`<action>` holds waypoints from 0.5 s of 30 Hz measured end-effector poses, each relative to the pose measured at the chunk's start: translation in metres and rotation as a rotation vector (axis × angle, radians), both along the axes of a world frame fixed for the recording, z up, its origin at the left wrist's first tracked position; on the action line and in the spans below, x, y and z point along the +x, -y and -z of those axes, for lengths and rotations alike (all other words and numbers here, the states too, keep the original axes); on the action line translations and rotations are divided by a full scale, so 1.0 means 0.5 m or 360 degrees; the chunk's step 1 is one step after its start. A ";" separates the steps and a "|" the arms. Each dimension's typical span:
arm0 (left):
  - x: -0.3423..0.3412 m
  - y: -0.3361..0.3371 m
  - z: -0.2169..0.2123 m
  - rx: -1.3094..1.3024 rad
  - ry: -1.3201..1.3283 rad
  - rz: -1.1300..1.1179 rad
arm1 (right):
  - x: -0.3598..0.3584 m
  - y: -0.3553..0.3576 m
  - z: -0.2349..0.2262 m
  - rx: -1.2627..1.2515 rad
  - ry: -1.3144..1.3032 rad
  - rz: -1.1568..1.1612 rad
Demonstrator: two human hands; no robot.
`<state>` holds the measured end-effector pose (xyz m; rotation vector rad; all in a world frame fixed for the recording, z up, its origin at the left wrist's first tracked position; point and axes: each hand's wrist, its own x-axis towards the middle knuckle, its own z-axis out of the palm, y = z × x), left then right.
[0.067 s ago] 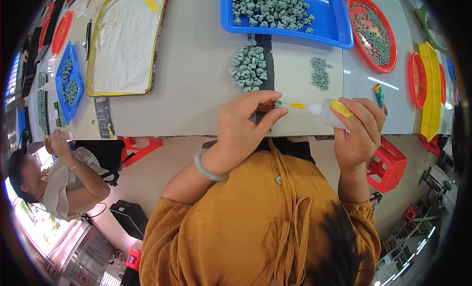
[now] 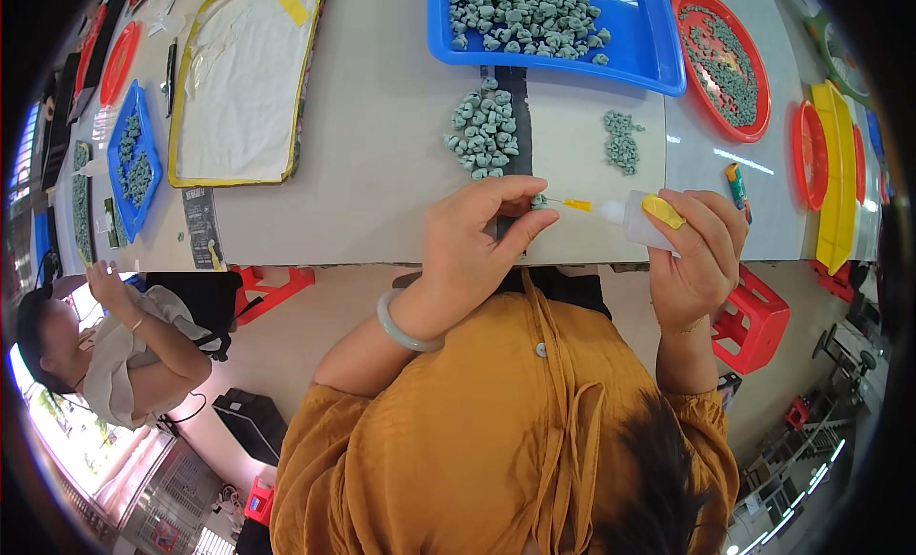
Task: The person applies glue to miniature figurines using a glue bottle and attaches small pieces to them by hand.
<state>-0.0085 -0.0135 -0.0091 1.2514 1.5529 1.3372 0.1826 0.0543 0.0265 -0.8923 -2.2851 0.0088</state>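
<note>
My left hand (image 2: 477, 238), with a pale green bangle on its wrist, pinches a small grey-green piece (image 2: 539, 202) at the near edge of the white table (image 2: 382, 173). My right hand (image 2: 701, 254) grips a small clear squeeze bottle (image 2: 637, 217) with a yellow band. Its thin yellow nozzle points left and its tip touches the pinched piece. Just beyond my left hand lies a pile of grey-green pieces (image 2: 485, 135) on a dark strip. A smaller pile (image 2: 622, 143) lies to its right.
A blue tray (image 2: 658, 63) full of the same pieces sits at the back, beside a red round tray (image 2: 754, 125), with yellow and red trays (image 2: 832, 173) at the right. A yellow-rimmed white tray (image 2: 243, 87) and a small blue tray (image 2: 134, 159) lie left. Another person (image 2: 105, 355) sits lower left. Red stools (image 2: 759, 316) stand below the table.
</note>
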 end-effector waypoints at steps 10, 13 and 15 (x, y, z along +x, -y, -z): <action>-0.001 -0.001 -0.003 -0.0024 -0.0045 0.0002 | 0.003 -0.006 0.008 -0.0009 -0.0030 -0.0015; -0.003 0.003 -0.006 -0.0036 -0.0058 -0.0001 | 0.025 -0.020 0.009 -0.0242 -0.0075 0.0001; 0.000 0.002 -0.002 0.0001 -0.0082 0.0017 | 0.055 -0.041 0.028 -0.0643 -0.0231 0.0357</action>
